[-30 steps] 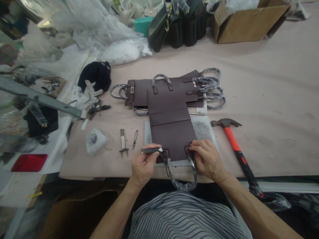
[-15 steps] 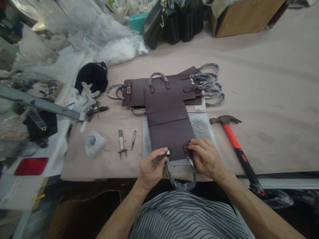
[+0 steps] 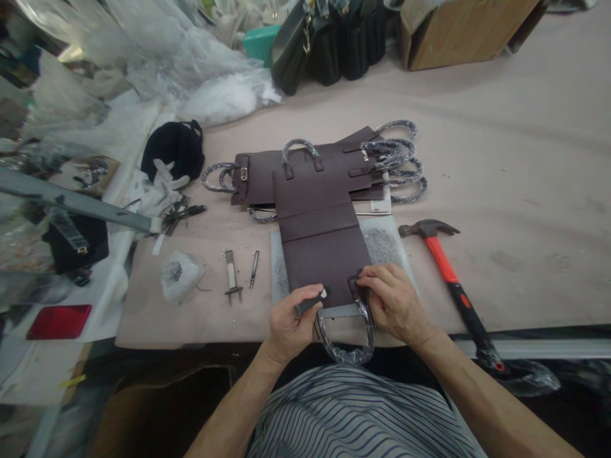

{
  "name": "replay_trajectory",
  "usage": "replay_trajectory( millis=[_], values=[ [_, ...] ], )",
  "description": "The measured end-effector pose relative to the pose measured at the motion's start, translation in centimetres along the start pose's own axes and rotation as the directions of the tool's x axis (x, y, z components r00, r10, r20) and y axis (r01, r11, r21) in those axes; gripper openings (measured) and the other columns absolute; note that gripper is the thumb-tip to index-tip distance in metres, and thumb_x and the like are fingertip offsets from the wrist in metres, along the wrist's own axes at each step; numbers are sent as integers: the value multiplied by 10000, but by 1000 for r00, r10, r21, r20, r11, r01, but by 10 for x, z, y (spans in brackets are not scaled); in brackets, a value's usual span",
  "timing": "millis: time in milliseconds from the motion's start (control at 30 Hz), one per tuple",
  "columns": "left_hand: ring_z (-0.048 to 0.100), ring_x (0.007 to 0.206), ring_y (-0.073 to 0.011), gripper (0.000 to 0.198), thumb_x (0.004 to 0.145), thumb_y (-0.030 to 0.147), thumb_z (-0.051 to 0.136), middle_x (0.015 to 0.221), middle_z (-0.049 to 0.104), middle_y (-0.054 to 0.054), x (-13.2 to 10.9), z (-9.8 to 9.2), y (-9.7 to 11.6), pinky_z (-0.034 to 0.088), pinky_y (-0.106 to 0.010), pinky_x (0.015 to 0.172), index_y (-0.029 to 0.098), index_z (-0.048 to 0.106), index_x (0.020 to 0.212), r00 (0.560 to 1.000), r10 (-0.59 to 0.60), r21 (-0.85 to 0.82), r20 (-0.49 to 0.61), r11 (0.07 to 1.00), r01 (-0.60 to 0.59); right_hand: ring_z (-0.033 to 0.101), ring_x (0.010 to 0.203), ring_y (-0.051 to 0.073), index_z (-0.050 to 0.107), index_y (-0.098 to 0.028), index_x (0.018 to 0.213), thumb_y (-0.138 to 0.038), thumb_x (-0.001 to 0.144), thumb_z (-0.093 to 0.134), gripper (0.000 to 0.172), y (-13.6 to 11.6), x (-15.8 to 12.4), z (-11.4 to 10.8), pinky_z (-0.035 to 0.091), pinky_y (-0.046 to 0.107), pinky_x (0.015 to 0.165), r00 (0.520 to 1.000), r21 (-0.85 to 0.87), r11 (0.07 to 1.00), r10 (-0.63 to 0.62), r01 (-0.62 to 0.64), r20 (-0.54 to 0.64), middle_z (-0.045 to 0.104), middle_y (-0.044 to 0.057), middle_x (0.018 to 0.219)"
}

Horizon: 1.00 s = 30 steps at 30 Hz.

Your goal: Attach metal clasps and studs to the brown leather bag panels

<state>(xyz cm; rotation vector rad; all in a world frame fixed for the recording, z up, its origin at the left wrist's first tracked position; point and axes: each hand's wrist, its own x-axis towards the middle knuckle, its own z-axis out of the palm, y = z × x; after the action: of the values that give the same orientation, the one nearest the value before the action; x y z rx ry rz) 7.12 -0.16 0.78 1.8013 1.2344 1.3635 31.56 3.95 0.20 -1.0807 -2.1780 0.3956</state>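
Observation:
A dark brown leather bag panel lies flat before me, its near edge close to the table's front. A plastic-wrapped bag handle loops from that edge towards my body. My left hand is closed round a short dark rod-like tool with a pale tip, right at the panel's near left corner; its exact kind is unclear. At the right corner, the fingers of my right hand pinch the handle's leather end against the panel. Under the panel sits a pale speckled slab.
Several brown panels with wrapped handles are stacked behind. A claw hammer lies at right. On the left are a pronged punch, a metal rod and a plastic bag. Black bags and a cardboard box stand at the back.
The view has shifted slightly, so the table's contents appear a little further left. Both hands keep nearly the same places and grips on the panel.

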Motion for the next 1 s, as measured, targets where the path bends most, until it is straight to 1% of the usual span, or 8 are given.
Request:
replay_trajectory(
  millis=[133, 233, 367, 467, 633, 833, 933, 1000],
  values=[
    [758, 1018, -201, 205, 919, 91, 610, 1087, 773, -123, -1, 4, -2, 641, -338, 917, 182, 638, 1101, 998, 61, 30, 10, 998, -61, 565, 947, 248, 626, -199, 1028, -28, 867, 467, 283, -1, 1, 0, 458, 425, 810, 1000, -6, 1000, -5, 5, -2, 668, 99, 1049],
    [750, 1040, -206, 206, 927, 93, 582, 1074, 770, -123, -2, 10, -1, 629, -376, 960, 180, 619, 1110, 994, 106, 84, -29, 991, -103, 564, 942, 247, 630, -202, 1023, -34, 869, 467, 280, -1, 1, 0, 457, 421, 805, 1000, -5, 1000, -4, 4, -7, 668, 97, 1047],
    [749, 1039, -214, 206, 932, 101, 570, 1046, 769, -110, -6, 18, 1, 623, -403, 974, 181, 605, 1118, 987, 127, 187, -97, 977, -107, 554, 941, 248, 626, -196, 1024, -32, 871, 470, 273, 0, 0, 0, 454, 415, 799, 1000, -3, 1000, -6, 6, -3, 666, 101, 1047],
    [747, 1041, -214, 204, 931, 95, 570, 1032, 767, -99, -7, 20, 2, 623, -400, 969, 180, 597, 1114, 984, 135, 225, -116, 969, -106, 560, 950, 246, 633, -195, 1028, -31, 864, 476, 280, 1, -1, 0, 453, 418, 815, 1000, 3, 1000, 5, -5, 8, 667, 98, 1055],
    [751, 1006, -207, 152, 950, 128, 544, 1004, 763, -95, 0, 18, 2, 630, -375, 933, 179, 590, 1086, 989, 129, 264, -71, 959, -106, 567, 953, 244, 647, -186, 1021, -34, 865, 481, 274, 1, -1, 1, 454, 417, 825, 1000, 5, 1000, 9, -9, 8, 674, 103, 1058],
    [746, 936, -179, 144, 952, 127, 522, 975, 745, -82, 15, 17, 4, 629, -303, 857, 172, 586, 1073, 987, 162, 263, 3, 952, -157, 563, 950, 243, 650, -177, 1014, -39, 868, 479, 264, 0, 0, 0, 450, 410, 827, 1000, -2, 1000, 3, -3, 0, 673, 106, 1055],
    [737, 935, -175, 173, 943, 100, 522, 976, 736, -90, 15, 18, 5, 624, -291, 852, 167, 578, 1092, 983, 182, 264, 20, 948, -180, 556, 957, 246, 643, -176, 1014, -34, 874, 472, 263, -1, 0, 0, 448, 413, 831, 1000, -8, 1000, -3, 2, -5, 672, 108, 1057],
    [731, 951, -183, 179, 945, 94, 516, 990, 730, -102, 13, 21, 5, 624, -306, 859, 168, 566, 1099, 978, 207, 261, 20, 943, -205, 551, 955, 245, 634, -178, 1017, -29, 877, 471, 262, -1, 0, 0, 445, 412, 834, 1000, -11, 1000, -5, 5, -1, 670, 104, 1055]
  ],
)
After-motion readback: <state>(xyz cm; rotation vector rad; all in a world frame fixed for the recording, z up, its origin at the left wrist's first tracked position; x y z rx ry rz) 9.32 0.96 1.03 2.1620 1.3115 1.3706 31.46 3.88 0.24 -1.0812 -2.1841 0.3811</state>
